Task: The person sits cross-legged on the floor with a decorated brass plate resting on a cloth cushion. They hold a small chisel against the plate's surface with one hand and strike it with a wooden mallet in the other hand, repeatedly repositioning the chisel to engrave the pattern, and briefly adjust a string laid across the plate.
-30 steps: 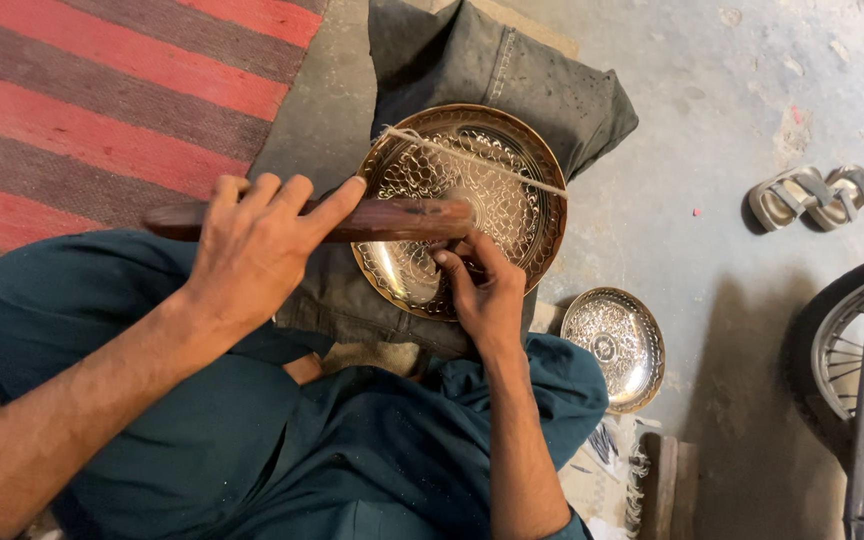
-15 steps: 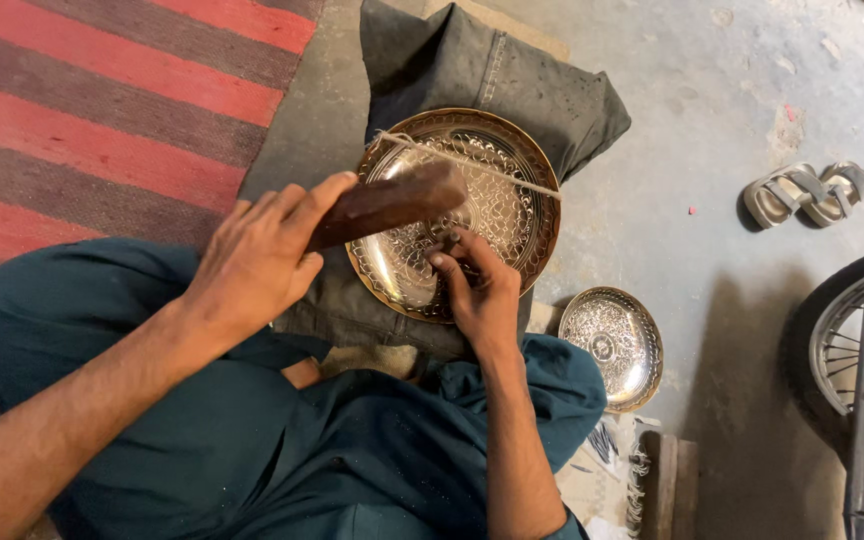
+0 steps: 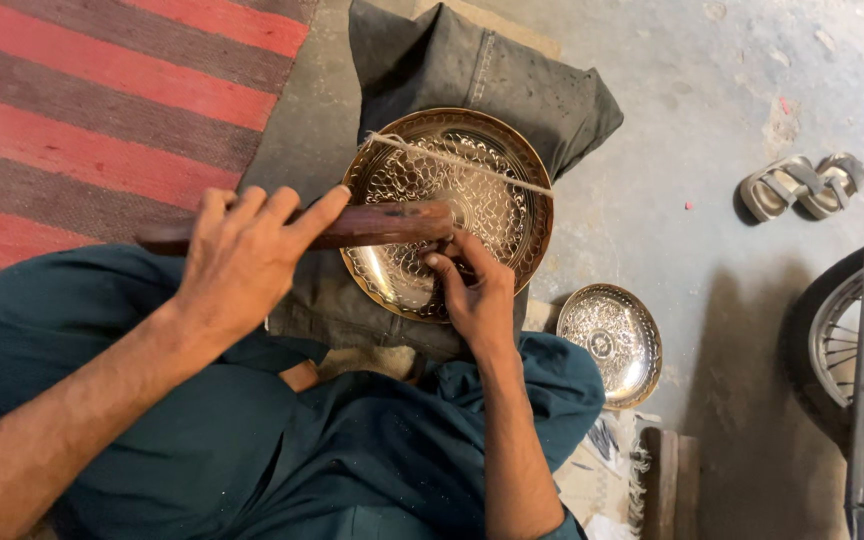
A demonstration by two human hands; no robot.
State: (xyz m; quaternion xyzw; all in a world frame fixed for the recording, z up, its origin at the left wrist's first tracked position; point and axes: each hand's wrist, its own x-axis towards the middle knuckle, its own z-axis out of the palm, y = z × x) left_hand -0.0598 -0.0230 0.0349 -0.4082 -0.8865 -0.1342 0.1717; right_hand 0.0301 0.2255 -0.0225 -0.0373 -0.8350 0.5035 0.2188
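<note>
1. Dark grey cushion (image 3: 512, 90) on the concrete floor, just beyond the person's crossed legs; striped red rug (image 3: 92, 120) to its left.
2. Large brass plate (image 3: 497, 215) with pierced pattern sits on the cushion, tilted toward the person; a string (image 3: 492, 172) crosses its upper part. Nothing lies in it.
3. Wooden mallet (image 3: 372, 226): long axis roughly horizontal, running from the left hand across the plate's middle, its head end just above the right hand's fingers.
4. Left hand (image 3: 242, 262) wrapped closed around the mallet handle, fingers over the top.
5. Right hand (image 3: 477, 295) at the plate's lower centre, fingers pinched closed on something small against the surface; cannot tell what. It is the nearer hand to the plate.
6. Smaller silver bowl (image 3: 610, 345) on the floor right of the knee, nothing in it.
7. Sandals (image 3: 802, 185) well apart, far right.
</note>
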